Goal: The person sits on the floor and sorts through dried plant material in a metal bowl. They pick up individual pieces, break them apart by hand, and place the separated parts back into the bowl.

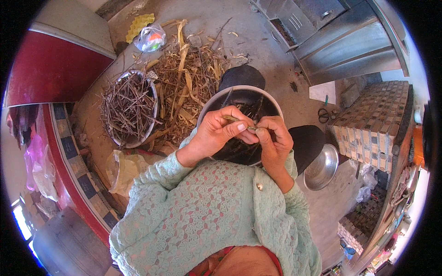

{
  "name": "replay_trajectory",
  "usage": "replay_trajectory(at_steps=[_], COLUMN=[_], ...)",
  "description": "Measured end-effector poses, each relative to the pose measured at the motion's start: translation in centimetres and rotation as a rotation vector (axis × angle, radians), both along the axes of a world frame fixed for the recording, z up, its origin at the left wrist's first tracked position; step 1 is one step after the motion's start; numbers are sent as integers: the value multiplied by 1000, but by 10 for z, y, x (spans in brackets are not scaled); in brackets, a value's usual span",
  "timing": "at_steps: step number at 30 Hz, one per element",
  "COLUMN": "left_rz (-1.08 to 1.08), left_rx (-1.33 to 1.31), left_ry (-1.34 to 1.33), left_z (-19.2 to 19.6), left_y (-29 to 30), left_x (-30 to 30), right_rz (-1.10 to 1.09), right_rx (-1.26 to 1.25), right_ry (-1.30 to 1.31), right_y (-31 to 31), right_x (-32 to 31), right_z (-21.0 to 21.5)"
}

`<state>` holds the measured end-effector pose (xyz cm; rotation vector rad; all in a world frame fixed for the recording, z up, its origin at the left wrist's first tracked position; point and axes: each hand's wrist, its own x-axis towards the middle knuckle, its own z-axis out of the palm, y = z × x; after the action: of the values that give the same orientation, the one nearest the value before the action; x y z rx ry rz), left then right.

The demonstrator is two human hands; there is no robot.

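Note:
My left hand (218,131) and my right hand (275,140) meet over a dark round basin (216,103) between my knees. Together they pinch a short, thin, greenish-brown stem piece (239,122), fingertips touching at its middle. Dark stem pieces lie inside the basin under my hands. Both forearms wear pale green lace sleeves. To the left stands a second round bowl (130,110) heaped with thin dark twigs.
A pile of dry stalks and husks (184,83) covers the concrete floor behind the bowls. An empty metal bowl (321,168) sits at right beside a tiled block (373,124). Scissors (323,114) lie near it. A plastic bag (149,39) lies far back.

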<state>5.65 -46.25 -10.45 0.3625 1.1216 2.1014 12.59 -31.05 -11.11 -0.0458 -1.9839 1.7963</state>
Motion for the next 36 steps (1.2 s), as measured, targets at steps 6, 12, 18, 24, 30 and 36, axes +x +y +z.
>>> replay_trajectory(at_steps=[6, 12, 18, 24, 30, 36], left_rz=[-5, 28, 30, 56, 91, 95], left_rx=[105, 53, -101, -174, -102, -137], left_ry=[-47, 8, 158, 272, 174, 163], left_z=[-5, -3, -7, 1, 0, 1], left_y=[0, 2, 0, -2, 0, 0], left_x=[3, 4, 7, 7, 8, 8], right_rz=[31, -102, -97, -125, -132, -134], right_rx=[-165, 42, 101, 212, 313, 394], right_ry=[-42, 40, 36, 25, 26, 82], right_y=[-2, -2, -3, -4, -4, -4], right_x=[1, -1, 1, 1, 0, -2], right_z=[0, 2, 1, 4, 5, 6])
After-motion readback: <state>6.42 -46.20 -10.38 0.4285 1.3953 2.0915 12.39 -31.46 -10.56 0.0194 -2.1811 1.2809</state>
